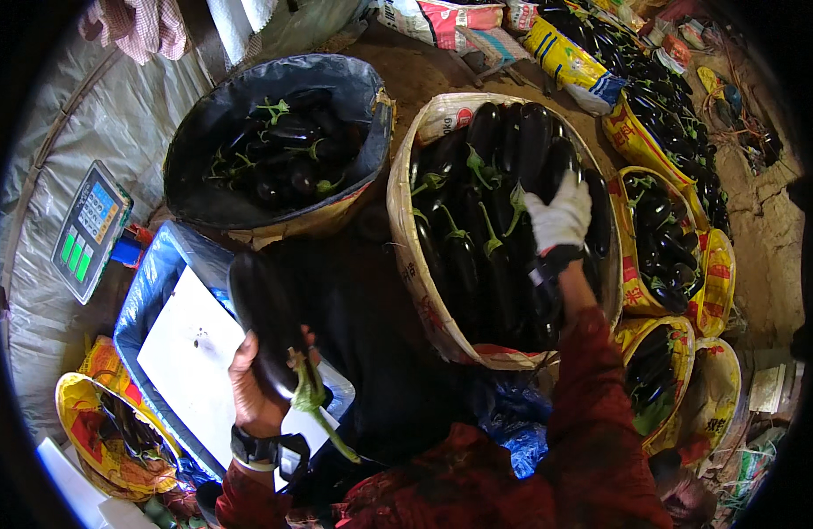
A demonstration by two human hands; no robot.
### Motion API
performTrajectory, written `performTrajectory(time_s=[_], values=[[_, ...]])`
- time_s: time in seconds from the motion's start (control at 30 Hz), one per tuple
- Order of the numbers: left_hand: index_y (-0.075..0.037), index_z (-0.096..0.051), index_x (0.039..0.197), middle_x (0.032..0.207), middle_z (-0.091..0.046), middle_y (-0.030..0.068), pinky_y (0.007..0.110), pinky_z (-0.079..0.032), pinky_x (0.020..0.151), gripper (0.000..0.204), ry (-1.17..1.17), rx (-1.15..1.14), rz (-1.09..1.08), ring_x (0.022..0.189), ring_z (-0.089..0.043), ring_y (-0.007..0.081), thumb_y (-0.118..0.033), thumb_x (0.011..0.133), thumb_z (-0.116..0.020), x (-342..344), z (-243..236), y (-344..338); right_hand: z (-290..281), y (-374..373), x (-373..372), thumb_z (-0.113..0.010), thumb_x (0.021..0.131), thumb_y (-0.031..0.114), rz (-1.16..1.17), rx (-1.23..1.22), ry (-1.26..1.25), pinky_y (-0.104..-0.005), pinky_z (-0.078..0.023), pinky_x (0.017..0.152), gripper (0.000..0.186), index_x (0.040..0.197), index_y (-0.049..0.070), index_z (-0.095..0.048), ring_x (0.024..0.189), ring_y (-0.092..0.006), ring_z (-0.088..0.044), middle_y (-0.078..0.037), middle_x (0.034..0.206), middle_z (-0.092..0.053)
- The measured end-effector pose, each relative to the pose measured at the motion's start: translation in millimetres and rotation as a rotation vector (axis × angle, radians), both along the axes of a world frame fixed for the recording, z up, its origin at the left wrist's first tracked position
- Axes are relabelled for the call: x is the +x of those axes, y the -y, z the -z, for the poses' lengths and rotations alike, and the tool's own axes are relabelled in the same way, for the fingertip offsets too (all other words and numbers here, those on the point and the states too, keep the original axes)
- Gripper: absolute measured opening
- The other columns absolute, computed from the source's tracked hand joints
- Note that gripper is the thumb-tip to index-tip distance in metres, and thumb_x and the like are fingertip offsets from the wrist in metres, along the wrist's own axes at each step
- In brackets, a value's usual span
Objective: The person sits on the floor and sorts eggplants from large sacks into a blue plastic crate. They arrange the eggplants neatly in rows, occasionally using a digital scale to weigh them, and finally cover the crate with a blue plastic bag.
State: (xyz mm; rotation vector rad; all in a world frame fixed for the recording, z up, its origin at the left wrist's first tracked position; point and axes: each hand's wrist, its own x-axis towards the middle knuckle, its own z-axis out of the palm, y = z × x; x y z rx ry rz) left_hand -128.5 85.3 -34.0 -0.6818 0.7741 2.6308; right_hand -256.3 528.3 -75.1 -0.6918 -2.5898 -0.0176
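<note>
My bare left hand (pixel 258 388) is closed around a large dark eggplant (pixel 270 304), its green stem pointing down toward me. The eggplant is above the edge of a white board (pixel 195 339) lying on a blue plastic-lined crate (pixel 142 304). My right hand (pixel 561 216), in a white glove, reaches into a big round sack-lined basket (pixel 406 238) full of eggplants. Its thumb and fingers are around the lower part of one eggplant (pixel 561 159) near the basket's right side. The glove hides part of that grip.
A scale display (pixel 91 231) stands left of the crate. Behind it is a dark-lined basket (pixel 190 115) with eggplants. Yellow bags (pixel 631 256) of eggplants line the right side, beside a long eggplant pile (pixel 662 123). Another yellow bag (pixel 76 432) sits lower left; blue plastic (pixel 521 441) lies before me.
</note>
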Motion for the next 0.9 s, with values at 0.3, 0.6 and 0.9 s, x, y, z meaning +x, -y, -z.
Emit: performTrajectory(time_s=[0.3,0.6,0.9], values=[[0.000,-0.041,0.140,0.118,-0.061,0.0283,0.047,-0.059,0.076,0.073,-0.108,0.034,-0.024,0.096,-0.066,0.0359,-0.048,0.090,-0.064,39.5,16.5,43.4,28.4,-138.9,12.7,-0.075,0.085,0.030,-0.105,-1.851,-0.185,-0.0418,-0.054,0.084,0.057,0.129,-0.001,-0.057,0.099,-0.0257,-0.064,-0.012,0.112,-0.066],[-0.002,-0.045,0.136,0.112,-0.063,0.0230,0.044,-0.060,0.064,0.070,-0.031,-0.025,0.063,0.087,-0.067,0.0323,-0.057,0.094,-0.053,38.9,19.6,38.1,11.2,-74.9,82.5,-0.072,0.088,0.034,-0.515,-2.483,-0.203,-0.0426,-0.050,0.101,0.071,0.140,-0.003,-0.042,0.115,-0.0328,-0.058,-0.020,0.130,-0.056],[0.001,-0.046,0.133,0.110,-0.063,0.0228,0.043,-0.057,0.067,0.073,0.044,-0.099,0.155,0.087,-0.064,0.0303,-0.059,0.092,-0.056,41.5,12.7,8.3,-23.6,8.5,35.7,-0.064,0.092,0.045,-0.424,-0.881,0.000,-0.0356,-0.048,0.094,0.060,0.126,-0.004,-0.058,0.107,-0.0333,-0.064,-0.021,0.119,-0.066]])
